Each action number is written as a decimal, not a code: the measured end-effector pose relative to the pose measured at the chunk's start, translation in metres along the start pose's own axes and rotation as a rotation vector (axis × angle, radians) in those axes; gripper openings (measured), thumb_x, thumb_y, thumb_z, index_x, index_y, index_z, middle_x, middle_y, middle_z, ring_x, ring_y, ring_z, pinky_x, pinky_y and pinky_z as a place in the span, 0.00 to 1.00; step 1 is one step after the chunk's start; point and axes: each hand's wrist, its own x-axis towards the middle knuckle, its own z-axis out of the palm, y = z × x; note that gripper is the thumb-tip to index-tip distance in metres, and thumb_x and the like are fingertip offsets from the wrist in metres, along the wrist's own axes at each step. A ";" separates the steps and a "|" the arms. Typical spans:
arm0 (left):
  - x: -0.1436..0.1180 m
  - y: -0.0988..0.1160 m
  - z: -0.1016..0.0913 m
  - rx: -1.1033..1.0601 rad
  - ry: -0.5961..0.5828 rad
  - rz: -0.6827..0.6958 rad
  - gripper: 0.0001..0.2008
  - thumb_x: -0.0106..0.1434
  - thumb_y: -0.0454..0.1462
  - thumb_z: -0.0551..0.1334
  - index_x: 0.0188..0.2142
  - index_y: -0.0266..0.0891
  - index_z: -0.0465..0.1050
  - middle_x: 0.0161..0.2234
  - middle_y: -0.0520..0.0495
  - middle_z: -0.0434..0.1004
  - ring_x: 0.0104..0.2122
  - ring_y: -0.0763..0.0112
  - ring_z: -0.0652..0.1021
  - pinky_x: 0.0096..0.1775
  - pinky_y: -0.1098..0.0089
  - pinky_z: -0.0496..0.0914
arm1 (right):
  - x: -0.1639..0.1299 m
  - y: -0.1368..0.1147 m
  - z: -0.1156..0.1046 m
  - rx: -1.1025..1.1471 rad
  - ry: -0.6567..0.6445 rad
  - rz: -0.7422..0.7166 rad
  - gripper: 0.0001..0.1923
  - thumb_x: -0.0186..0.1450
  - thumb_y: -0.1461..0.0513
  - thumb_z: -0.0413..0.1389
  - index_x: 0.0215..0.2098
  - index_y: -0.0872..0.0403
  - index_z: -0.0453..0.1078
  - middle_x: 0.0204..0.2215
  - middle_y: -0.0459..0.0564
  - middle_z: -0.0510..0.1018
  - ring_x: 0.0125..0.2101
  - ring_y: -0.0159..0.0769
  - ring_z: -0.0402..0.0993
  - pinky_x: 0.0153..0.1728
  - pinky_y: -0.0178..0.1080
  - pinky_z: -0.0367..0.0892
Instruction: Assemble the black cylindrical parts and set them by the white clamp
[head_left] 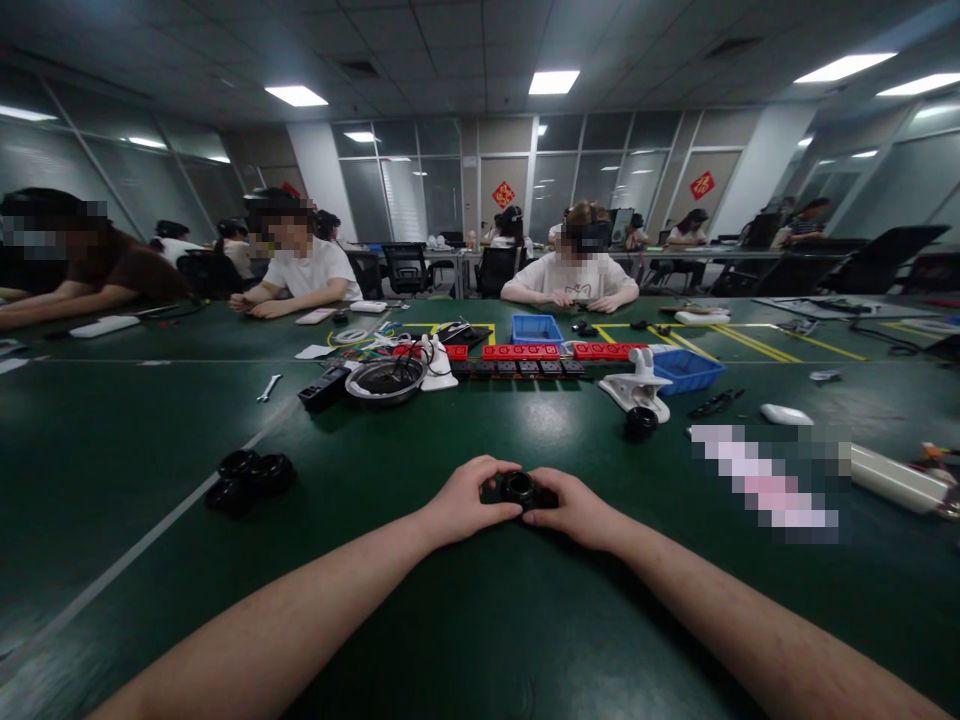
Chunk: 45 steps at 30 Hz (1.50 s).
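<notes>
Black and glossy, a round part [519, 487] sits opening upward between left hand [469, 503] and right hand [579, 510], fingertips gripping opposite sides above the green counter [510, 620], neither hand nearer.

The one view looks from the person's head, forward and slightly down over the worktop [510, 620]; wide, it takes in the left hand [469, 503] and right hand [576, 508] fairly near, and the ceiling [450, 60] beyond.
</notes>
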 end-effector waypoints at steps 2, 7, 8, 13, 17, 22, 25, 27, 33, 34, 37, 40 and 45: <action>0.000 0.001 0.000 0.009 0.005 0.006 0.21 0.50 0.41 0.62 0.45 0.42 0.65 0.35 0.49 0.66 0.32 0.70 0.68 0.33 0.71 0.64 | 0.000 -0.001 -0.001 0.011 -0.001 0.011 0.13 0.50 0.63 0.58 0.34 0.56 0.67 0.28 0.46 0.69 0.29 0.34 0.64 0.29 0.34 0.59; -0.002 0.005 0.003 0.022 0.052 -0.031 0.20 0.49 0.41 0.63 0.43 0.41 0.66 0.33 0.50 0.66 0.30 0.71 0.67 0.32 0.72 0.63 | 0.001 -0.002 0.000 0.057 0.009 0.047 0.13 0.48 0.63 0.59 0.32 0.57 0.67 0.26 0.44 0.68 0.28 0.32 0.63 0.27 0.33 0.58; -0.002 0.006 0.005 0.028 0.072 -0.043 0.19 0.49 0.40 0.63 0.42 0.41 0.67 0.32 0.50 0.66 0.29 0.71 0.67 0.31 0.72 0.63 | 0.001 -0.002 0.001 0.060 0.021 0.061 0.13 0.48 0.63 0.59 0.32 0.57 0.67 0.26 0.44 0.67 0.27 0.32 0.63 0.27 0.32 0.58; -0.003 0.009 0.015 0.074 0.214 -0.134 0.19 0.46 0.39 0.65 0.39 0.39 0.67 0.33 0.50 0.66 0.29 0.70 0.67 0.30 0.72 0.62 | 0.001 -0.006 0.015 -0.138 0.219 0.169 0.14 0.45 0.58 0.60 0.26 0.55 0.62 0.23 0.43 0.66 0.24 0.30 0.61 0.22 0.31 0.53; -0.004 0.011 0.019 0.102 0.277 -0.155 0.17 0.46 0.39 0.65 0.37 0.38 0.67 0.32 0.50 0.66 0.30 0.69 0.67 0.30 0.72 0.62 | 0.001 -0.013 0.025 -0.309 0.329 0.214 0.15 0.46 0.57 0.59 0.25 0.55 0.60 0.22 0.44 0.67 0.23 0.30 0.61 0.21 0.31 0.52; -0.004 0.010 0.013 0.064 0.201 -0.107 0.17 0.46 0.38 0.65 0.37 0.38 0.67 0.31 0.51 0.65 0.28 0.72 0.66 0.29 0.73 0.62 | -0.002 -0.015 0.021 -0.240 0.285 0.113 0.24 0.44 0.54 0.61 0.36 0.55 0.62 0.31 0.49 0.71 0.31 0.37 0.67 0.29 0.36 0.59; -0.003 0.006 0.008 0.025 0.124 -0.055 0.18 0.47 0.39 0.65 0.38 0.38 0.67 0.31 0.51 0.65 0.27 0.73 0.65 0.29 0.74 0.61 | -0.004 -0.012 0.011 -0.096 0.168 0.011 0.33 0.45 0.57 0.61 0.47 0.54 0.59 0.42 0.52 0.69 0.42 0.41 0.64 0.41 0.42 0.59; -0.003 0.004 0.005 0.008 0.070 -0.031 0.19 0.47 0.40 0.65 0.39 0.39 0.67 0.31 0.51 0.65 0.27 0.73 0.65 0.29 0.74 0.61 | -0.005 -0.010 0.004 0.004 0.058 -0.041 0.32 0.48 0.59 0.60 0.50 0.54 0.58 0.45 0.52 0.68 0.44 0.41 0.63 0.44 0.42 0.57; 0.000 -0.001 0.003 -0.040 -0.013 -0.009 0.21 0.48 0.40 0.64 0.42 0.41 0.67 0.32 0.51 0.65 0.28 0.73 0.65 0.29 0.74 0.61 | -0.004 -0.010 -0.010 0.209 -0.165 -0.059 0.22 0.51 0.64 0.57 0.46 0.55 0.64 0.39 0.48 0.72 0.39 0.38 0.67 0.41 0.40 0.61; 0.000 -0.001 0.003 -0.043 -0.015 -0.010 0.21 0.48 0.40 0.64 0.43 0.41 0.66 0.32 0.51 0.65 0.28 0.73 0.65 0.29 0.74 0.61 | -0.003 -0.010 -0.010 0.228 -0.176 -0.049 0.21 0.51 0.64 0.57 0.44 0.55 0.65 0.38 0.48 0.72 0.38 0.38 0.67 0.40 0.39 0.61; 0.001 -0.001 0.003 -0.036 -0.021 -0.012 0.21 0.48 0.40 0.64 0.43 0.41 0.66 0.32 0.51 0.65 0.28 0.73 0.66 0.30 0.74 0.62 | -0.002 -0.010 -0.010 0.248 -0.180 -0.016 0.18 0.51 0.64 0.57 0.40 0.57 0.67 0.34 0.47 0.73 0.34 0.36 0.67 0.36 0.37 0.62; 0.001 -0.001 0.003 -0.031 -0.031 -0.012 0.21 0.48 0.40 0.64 0.43 0.41 0.66 0.32 0.51 0.65 0.28 0.73 0.66 0.30 0.74 0.62 | -0.001 -0.009 -0.010 0.235 -0.178 0.012 0.17 0.50 0.64 0.58 0.39 0.57 0.67 0.32 0.47 0.72 0.32 0.35 0.67 0.33 0.36 0.62; 0.000 0.002 0.004 -0.020 -0.012 -0.004 0.20 0.48 0.39 0.65 0.42 0.41 0.67 0.31 0.51 0.65 0.29 0.73 0.66 0.30 0.74 0.61 | -0.001 -0.007 -0.009 0.224 -0.165 0.047 0.17 0.49 0.63 0.59 0.37 0.57 0.66 0.29 0.45 0.71 0.30 0.33 0.66 0.30 0.34 0.60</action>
